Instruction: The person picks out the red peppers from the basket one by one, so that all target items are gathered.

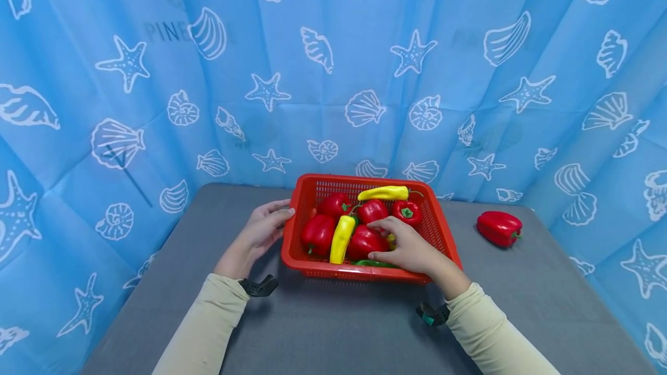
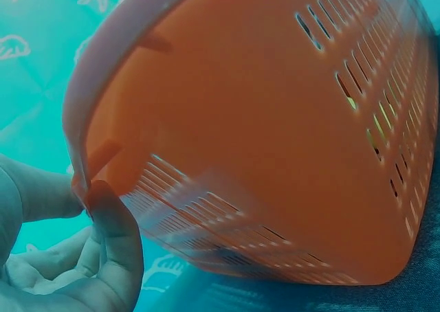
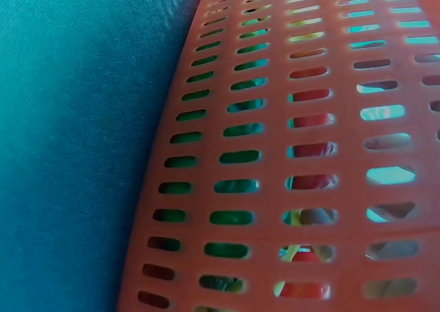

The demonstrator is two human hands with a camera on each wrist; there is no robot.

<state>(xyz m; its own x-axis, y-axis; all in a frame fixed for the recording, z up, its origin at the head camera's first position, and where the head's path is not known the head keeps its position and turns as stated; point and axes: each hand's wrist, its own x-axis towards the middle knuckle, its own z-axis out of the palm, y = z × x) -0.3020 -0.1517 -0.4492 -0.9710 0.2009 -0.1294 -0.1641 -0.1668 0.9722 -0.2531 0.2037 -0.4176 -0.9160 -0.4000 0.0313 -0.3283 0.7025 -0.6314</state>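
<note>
Red slotted basket (image 1: pixel 443 230): left hand (image 1: pixel 263 229) grip pinching rim; right hand (image 1: pixel 409 247) grip spread on peppers (image 1: pixel 365 240)

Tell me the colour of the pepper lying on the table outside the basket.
Red, with a green stem. The pepper shows best in the head view, right of the basket.

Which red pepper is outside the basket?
The red pepper lying alone on the grey table, right of the red basket. All other red peppers sit inside the basket.
</note>
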